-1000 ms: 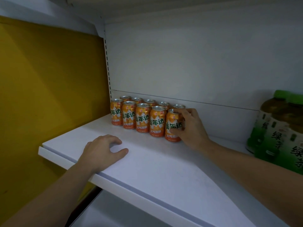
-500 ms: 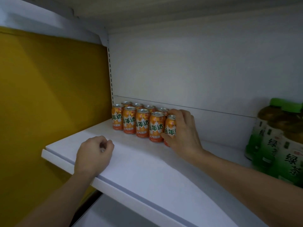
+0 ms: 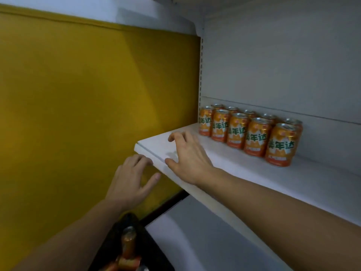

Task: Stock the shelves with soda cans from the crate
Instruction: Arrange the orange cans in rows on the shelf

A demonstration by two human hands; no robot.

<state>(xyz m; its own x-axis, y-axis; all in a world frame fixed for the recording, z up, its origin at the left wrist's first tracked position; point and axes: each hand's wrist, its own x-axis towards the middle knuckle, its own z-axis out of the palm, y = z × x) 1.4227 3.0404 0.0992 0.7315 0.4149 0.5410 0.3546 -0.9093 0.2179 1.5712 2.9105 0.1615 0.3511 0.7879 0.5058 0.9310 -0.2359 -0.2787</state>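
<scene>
Both hands are spread wide and hold nothing, the right hand [image 3: 188, 155] over the shelf [image 3: 254, 173] lip, the left hand [image 3: 130, 178] just below, likely heading to the crate [image 3: 144, 249] at six o'clock, since the orange cans [image 3: 248, 132] at two o'clock stand two rows deep.

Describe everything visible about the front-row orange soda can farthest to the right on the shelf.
The rightmost front-row orange soda can is a glossy metal cylinder with a silver rimmed top, green characters outlined in white, and a pale band near its base. It stands upright on the white shelf board, ending a row of five, another can close behind it. Neither hand touches it.
</scene>
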